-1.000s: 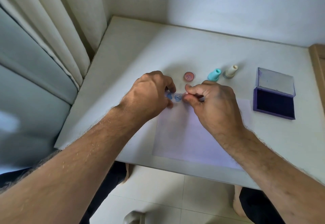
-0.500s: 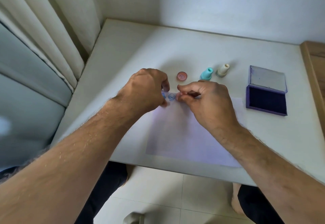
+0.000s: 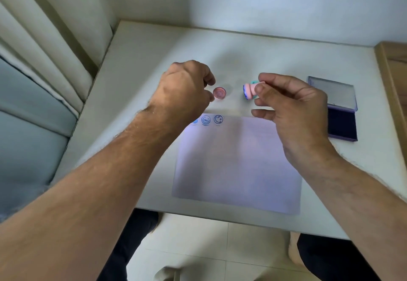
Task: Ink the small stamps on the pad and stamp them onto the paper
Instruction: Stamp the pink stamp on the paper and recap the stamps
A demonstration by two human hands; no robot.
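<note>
My right hand [image 3: 293, 113] is shut on a small pink stamp [image 3: 250, 91], held above the table with its blue-inked face turned left. A teal stamp [image 3: 255, 82] peeks out just behind it. My left hand [image 3: 185, 89] hovers with loosely curled fingers, thumb and forefinger apart, right beside a round pink cap [image 3: 219, 93] on the table; nothing shows in it. The white paper [image 3: 237, 166] bears two round blue prints [image 3: 206, 119] [image 3: 218, 119] along its top left edge, and a third is half hidden under my left wrist. The open purple ink pad [image 3: 341, 124] lies at the right.
The white table [image 3: 154, 60] sits in a corner against the wall. A curtain [image 3: 55, 38] hangs at the left and a wooden piece of furniture [image 3: 394, 71] borders the right. The pad's clear lid [image 3: 332, 93] lies open behind it.
My right hand has lifted the pink stamp off the paper and turned it sideways, leaving a new print. My left hand has come off the paper and moved up beside the pink cap.
</note>
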